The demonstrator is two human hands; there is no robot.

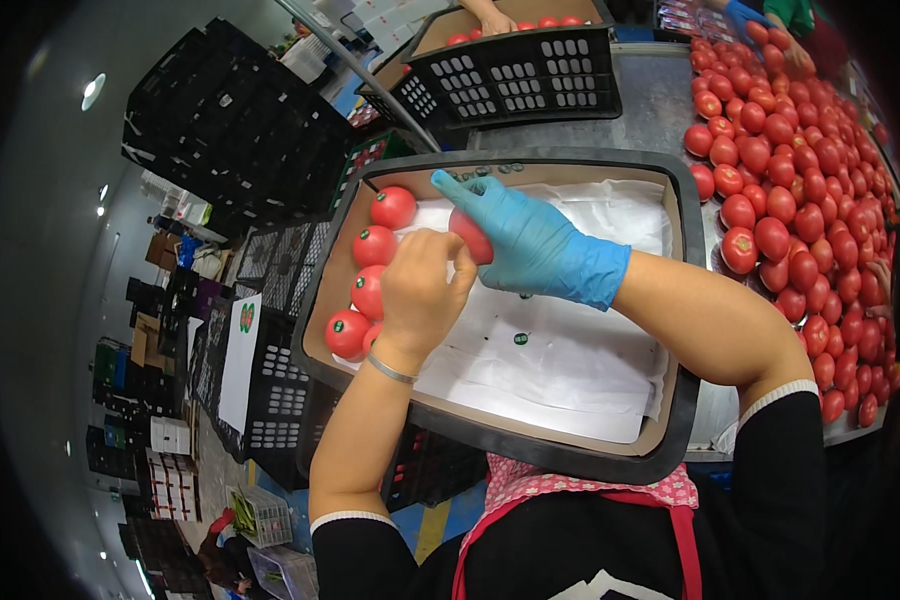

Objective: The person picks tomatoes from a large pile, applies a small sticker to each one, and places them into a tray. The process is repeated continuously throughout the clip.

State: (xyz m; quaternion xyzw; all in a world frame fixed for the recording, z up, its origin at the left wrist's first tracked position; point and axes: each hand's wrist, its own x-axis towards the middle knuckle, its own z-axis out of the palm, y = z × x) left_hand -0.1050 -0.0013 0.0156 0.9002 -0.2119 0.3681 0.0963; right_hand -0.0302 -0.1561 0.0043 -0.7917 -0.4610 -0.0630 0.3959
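Note:
My right hand, in a blue glove, holds a red tomato above a black plastic crate. My bare left hand is at that tomato's near side, thumb and fingertips drawn together; whether something is between them is hidden. Brown cardboard and white paper line the crate. Along its left end sit several tomatoes bearing small green stickers, some partly covered by my left hand. A loose green sticker lies on the paper.
Many tomatoes are heaped on the metal table at right, where a co-worker's gloved hand reaches in. Another person's hand rests in a black crate beyond mine. Left are stacked black crates and a metal pole.

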